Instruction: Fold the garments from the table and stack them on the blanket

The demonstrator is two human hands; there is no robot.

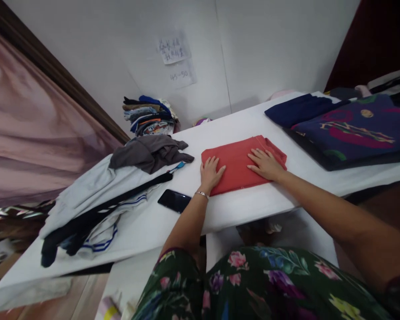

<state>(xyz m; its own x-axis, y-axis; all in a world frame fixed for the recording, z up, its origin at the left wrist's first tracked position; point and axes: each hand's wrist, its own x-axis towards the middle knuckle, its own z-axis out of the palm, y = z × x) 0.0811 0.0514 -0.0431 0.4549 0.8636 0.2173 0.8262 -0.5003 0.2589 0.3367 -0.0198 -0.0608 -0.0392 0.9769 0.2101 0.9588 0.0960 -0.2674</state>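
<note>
A folded red garment (242, 163) is laid flat on the white counter (246, 202), near its front edge and roughly at the middle of the view. Both hands are pressed on it from above. The left hand (210, 172) is placed palm down on the garment's corner at about 8 o'clock, its fingers spread and flat, nothing pinched; a thin bracelet (202, 194) is worn on that wrist. The right hand (266, 164) is laid flat on the garment's side at about 3 o'clock, fingers likewise spread and pointing toward 10 o'clock, with no fold gripped.

A black phone (174, 200) is seen on the counter just beside the left forearm, at 8 o'clock from the garment and apart from it. Further toward 9 o'clock a crumpled grey garment (151, 152) is heaped on top of a pale, loosely spread piece of clothing with blue stripes (96, 195), across which a dark strip of cloth (96, 213) is draped. At 11 o'clock, against the wall, a stack of folded clothes (150, 115) is kept. At 2 o'clock a dark blue patterned fabric (353, 129) is spread over the counter's far end. Two paper notes (176, 58) are stuck on the wall. A floral dress (253, 284) is worn by the person.
</note>
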